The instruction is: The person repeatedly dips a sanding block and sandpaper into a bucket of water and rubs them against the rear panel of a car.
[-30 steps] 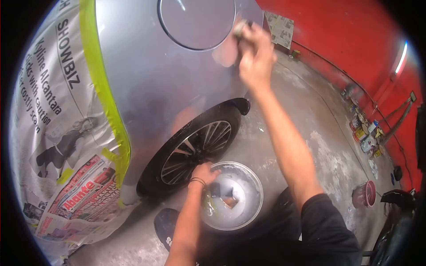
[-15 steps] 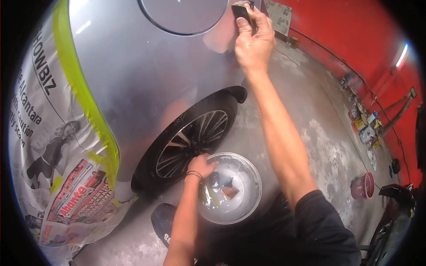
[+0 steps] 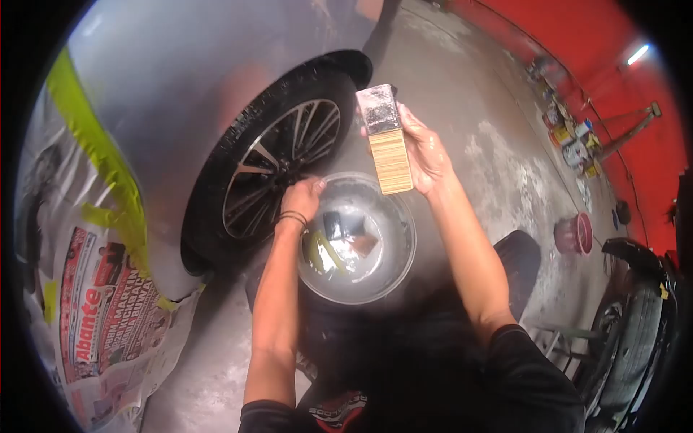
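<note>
In my right hand (image 3: 427, 154) is a sanding block (image 3: 390, 160), held upright with its striped tan face and a dark, wet upper part showing. It is above the right rim of a round metal basin (image 3: 406, 278). My left hand (image 3: 304, 198) grips the basin's left rim, close to the car wheel (image 3: 281, 169). Inside the basin lie a dark piece (image 3: 342, 225), a brownish piece (image 3: 363, 246) and a yellow-green strip (image 3: 326, 251) in cloudy liquid.
The grey car body (image 3: 180, 65) fills the upper left, edged with green tape (image 3: 97, 148) and newspaper (image 3: 94, 310). Cans (image 3: 575, 153) line the red wall (image 3: 599, 65). A pink bucket (image 3: 574, 234) and a tire (image 3: 635, 353) stand at the right.
My right hand has come down from the car body to above the basin, with the block still in it. The view has tilted downward. My left hand remains at the basin's rim.
</note>
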`<state>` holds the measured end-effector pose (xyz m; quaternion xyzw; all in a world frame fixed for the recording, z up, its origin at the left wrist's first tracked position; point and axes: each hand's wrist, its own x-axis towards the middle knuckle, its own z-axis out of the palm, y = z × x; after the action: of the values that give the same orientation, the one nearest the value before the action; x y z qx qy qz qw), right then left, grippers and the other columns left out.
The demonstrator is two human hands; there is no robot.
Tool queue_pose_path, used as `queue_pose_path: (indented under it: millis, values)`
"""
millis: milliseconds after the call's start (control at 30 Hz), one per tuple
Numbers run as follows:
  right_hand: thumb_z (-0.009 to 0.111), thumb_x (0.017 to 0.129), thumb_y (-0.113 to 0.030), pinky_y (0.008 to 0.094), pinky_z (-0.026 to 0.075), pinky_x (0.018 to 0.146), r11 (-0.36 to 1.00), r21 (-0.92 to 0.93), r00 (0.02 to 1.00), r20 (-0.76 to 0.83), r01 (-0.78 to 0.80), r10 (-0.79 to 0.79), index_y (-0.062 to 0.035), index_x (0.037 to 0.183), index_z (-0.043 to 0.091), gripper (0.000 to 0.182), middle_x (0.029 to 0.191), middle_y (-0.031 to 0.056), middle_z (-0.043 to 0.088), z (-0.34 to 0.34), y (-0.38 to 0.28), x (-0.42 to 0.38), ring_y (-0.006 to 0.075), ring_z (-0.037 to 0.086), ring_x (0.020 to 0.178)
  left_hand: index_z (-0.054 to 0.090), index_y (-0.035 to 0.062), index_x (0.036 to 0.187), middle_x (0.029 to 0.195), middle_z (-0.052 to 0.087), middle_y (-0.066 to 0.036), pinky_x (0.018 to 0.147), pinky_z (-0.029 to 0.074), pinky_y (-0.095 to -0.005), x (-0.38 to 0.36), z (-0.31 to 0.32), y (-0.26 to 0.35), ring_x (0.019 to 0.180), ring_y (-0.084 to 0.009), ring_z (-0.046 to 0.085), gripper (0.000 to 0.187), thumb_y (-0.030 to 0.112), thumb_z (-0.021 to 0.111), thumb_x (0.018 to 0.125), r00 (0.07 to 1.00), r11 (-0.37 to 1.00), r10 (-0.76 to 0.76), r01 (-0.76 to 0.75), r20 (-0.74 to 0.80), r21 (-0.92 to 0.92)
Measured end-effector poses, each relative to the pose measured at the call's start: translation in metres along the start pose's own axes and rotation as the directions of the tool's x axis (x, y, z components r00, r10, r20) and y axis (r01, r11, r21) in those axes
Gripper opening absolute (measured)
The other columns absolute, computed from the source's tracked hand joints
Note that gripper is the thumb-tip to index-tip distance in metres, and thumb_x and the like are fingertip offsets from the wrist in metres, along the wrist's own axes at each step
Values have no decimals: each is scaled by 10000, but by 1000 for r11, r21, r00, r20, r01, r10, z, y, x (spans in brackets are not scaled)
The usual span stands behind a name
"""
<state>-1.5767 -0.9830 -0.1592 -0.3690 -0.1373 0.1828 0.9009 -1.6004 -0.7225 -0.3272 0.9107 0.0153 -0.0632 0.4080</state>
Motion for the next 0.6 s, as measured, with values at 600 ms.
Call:
queue_pose_path:
  millis: [600]
  values:
    - [666, 965, -210, 522, 600, 967, -225, -810, 614, -564, -541, 553, 53, 1182, 784, 361, 1230, 300, 771, -241, 197, 18, 399, 787, 1124, 791, 170, 1390, 1386, 772, -155, 1171, 525, -483, 78, 25, 82, 1325, -366, 712, 415, 412, 651, 1083, 980, 987, -150, 141, 128, 78]
